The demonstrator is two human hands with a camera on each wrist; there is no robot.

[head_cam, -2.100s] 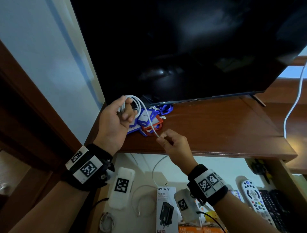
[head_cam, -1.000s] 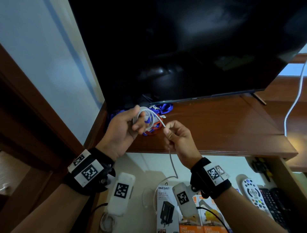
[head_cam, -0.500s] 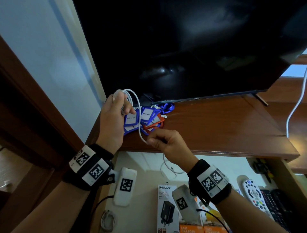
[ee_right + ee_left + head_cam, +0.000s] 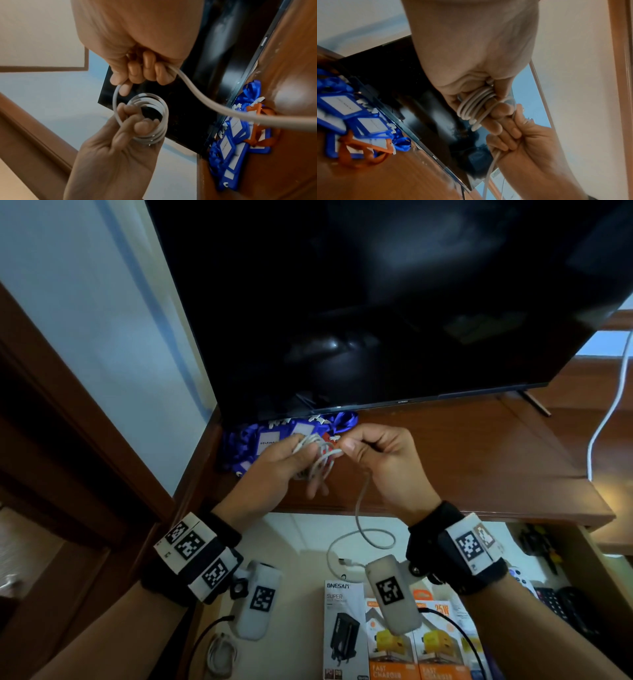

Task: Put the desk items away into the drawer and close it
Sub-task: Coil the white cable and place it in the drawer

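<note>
My left hand (image 4: pixel 291 470) holds a coil of white cable (image 4: pixel 320 455) wound round its fingers, above the front left of the wooden desk (image 4: pixel 462 460). The coil (image 4: pixel 476 106) shows several loops in the left wrist view, and as a ring (image 4: pixel 150 121) in the right wrist view. My right hand (image 4: pixel 380 453) pinches the cable's free length right beside the coil. The loose tail (image 4: pixel 363 529) hangs down into the open drawer (image 4: pixel 301 546) below. Blue and orange name tags (image 4: pixel 270 440) lie on the desk behind my hands, under the TV.
A black TV (image 4: pixel 376 302) fills the back of the desk. A white cord (image 4: pixel 606 419) hangs at the right. Inside the drawer lie charger boxes (image 4: pixel 346 631), a small coiled cable (image 4: pixel 222 652) and remote controls (image 4: pixel 555 601). A wall (image 4: pixel 102 320) stands at the left.
My left hand dropped from near the TV edge toward the desk front. My right hand came up beside it, bringing another turn of cable onto the coil. The hanging tail is shorter.
</note>
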